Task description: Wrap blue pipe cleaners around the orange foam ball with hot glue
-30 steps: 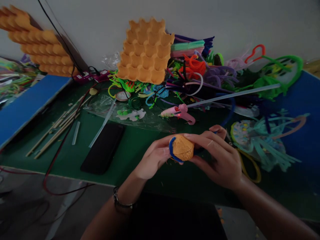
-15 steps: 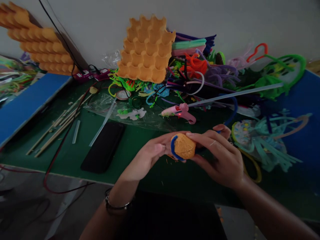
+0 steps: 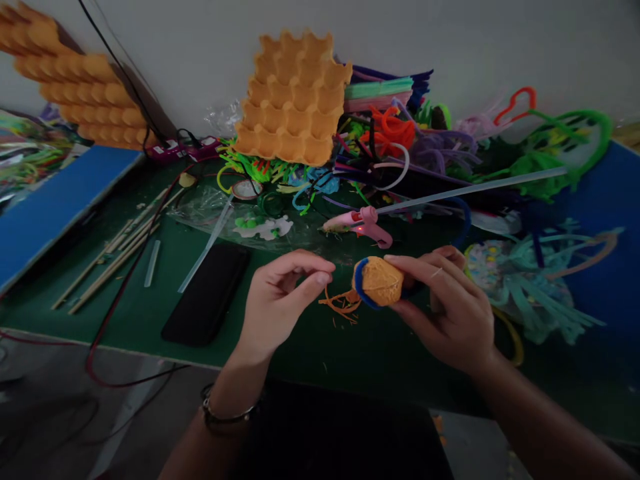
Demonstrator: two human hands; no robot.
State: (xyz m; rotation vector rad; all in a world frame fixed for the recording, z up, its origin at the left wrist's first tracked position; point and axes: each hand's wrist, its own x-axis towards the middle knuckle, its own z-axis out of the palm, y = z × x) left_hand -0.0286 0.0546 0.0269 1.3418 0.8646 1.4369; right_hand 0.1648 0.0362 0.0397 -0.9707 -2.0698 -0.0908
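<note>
Dark green counter (image 3: 150, 313) stretches from the near edge up to a pale wall, crowded with craft supplies. Nearest the viewer, the right hand (image 3: 450, 313) is closed around a small orange yarn-wrapped ball with a blue pipe-cleaner ring (image 3: 379, 283), holding it just above the counter near its middle. The left hand (image 3: 277, 300) sits just left of the ball, thumb and forefinger pinched together, apparently on a fine strand, though that is too thin to tell. Loose orange yarn scraps (image 3: 343, 303) hang between the two hands.

Judging from this, a steady grip on the ball with the ring kept seated, and a gentle pull on the loose end, would keep the wrap from slackening.

Left of the hands lies a flat black phone (image 3: 207, 297), and farther left a bundle of thin wooden sticks (image 3: 113, 257). Beyond the ball rests a pink hot glue gun (image 3: 357, 227) with a long clear glue stick (image 3: 470, 189) in it; its tip is best kept clear of the fingers. Against the far wall leans an orange egg tray (image 3: 295, 100), beside a tangled heap of coloured pipe cleaners (image 3: 425, 147).
</note>
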